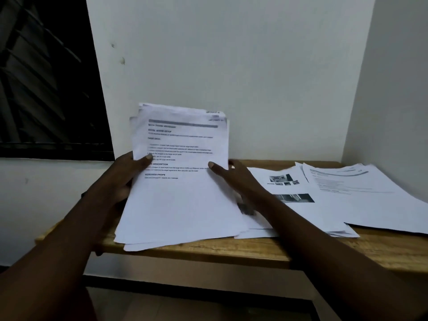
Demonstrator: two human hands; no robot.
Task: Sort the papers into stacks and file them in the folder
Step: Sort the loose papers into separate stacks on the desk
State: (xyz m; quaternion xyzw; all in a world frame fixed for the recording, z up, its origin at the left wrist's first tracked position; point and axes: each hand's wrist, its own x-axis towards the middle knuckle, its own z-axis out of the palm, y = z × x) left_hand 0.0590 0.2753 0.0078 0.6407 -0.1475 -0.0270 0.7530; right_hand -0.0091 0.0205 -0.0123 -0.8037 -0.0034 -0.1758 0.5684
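Observation:
A stack of white printed papers (178, 193) stands tilted on its bottom edge at the table's left front, its top leaning toward the wall. My left hand (120, 179) grips the stack's left edge, thumb on the front page. My right hand (234, 179) holds the right edge, thumb on the front and fingers behind. To the right lie a pile with printed photos (294, 200) and another text pile (370, 195), both flat. No folder is visible.
The wooden table (254, 249) sits in a corner between white walls. A dark window with a grille (46, 77) is on the left. A small dark object (246, 208) lies on loose sheets under my right forearm.

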